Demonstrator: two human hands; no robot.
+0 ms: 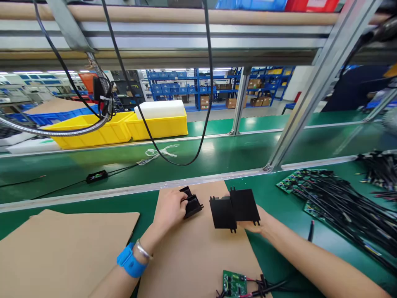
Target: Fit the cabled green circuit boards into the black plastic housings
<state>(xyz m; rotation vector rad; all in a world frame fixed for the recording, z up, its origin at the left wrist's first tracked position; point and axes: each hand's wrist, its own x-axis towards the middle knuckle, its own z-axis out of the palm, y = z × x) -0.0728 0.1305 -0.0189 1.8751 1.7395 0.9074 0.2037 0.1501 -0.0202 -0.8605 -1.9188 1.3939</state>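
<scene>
At a green assembly bench, the left hand clamps a small black housing on the cardboard sheet while the right hand pinches two flat black plates, best kept level and squarely aligned

The black plates look like matt plastic, as does the small black housing. The sheet beneath is plain brown cardboard, dull and smooth. The worktop is green with a slight sheen. The frame is brushed metal.
</scene>
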